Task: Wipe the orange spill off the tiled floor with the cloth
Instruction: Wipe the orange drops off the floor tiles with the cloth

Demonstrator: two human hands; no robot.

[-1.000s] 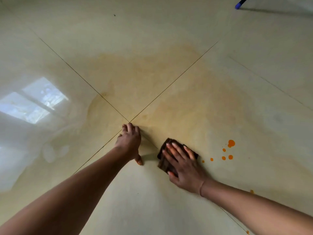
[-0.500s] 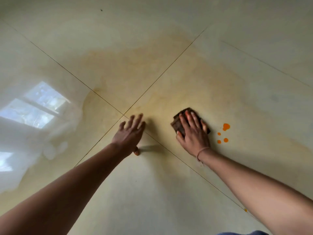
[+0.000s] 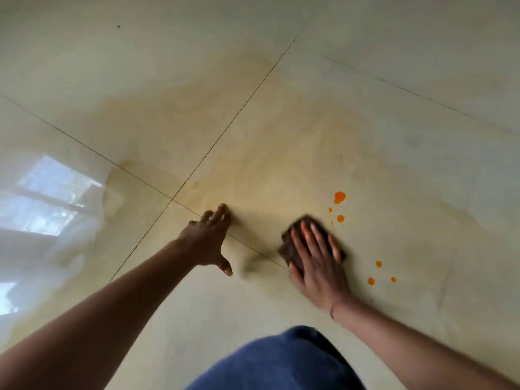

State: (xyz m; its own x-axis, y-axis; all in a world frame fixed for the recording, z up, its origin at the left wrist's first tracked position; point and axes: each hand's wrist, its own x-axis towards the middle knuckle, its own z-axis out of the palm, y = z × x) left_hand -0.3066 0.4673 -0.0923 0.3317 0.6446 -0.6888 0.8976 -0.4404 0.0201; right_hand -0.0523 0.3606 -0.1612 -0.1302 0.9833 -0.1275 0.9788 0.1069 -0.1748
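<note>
2 bare hands down on the tiled floor [image 3: 394, 38]. Right hand [image 3: 319, 266] flat on the dark brown cloth [image 3: 289, 247], fingers straight and spread, pressing it to the tile. Left hand [image 3: 206, 240] just left of it, apart from the cloth, released, fingers stretched forward with tips touching the floor, thumb splayed toward the right hand. Beyond the right fingertips, near the cloth's far corner, 3 orange drops [image 3: 339, 197], the largest farthest out. Right of the right hand, 3 smaller drops [image 3: 371, 281]. Ahead of both hands, a pale orange smear [image 3: 267, 164] across the tiles, over the grout cross [image 3: 172, 199] just left of the left fingertips. Far left of the left hand, a window reflection [image 3: 50, 198]. Below the wrists, a blue-clad knee [image 3: 281, 361]
</note>
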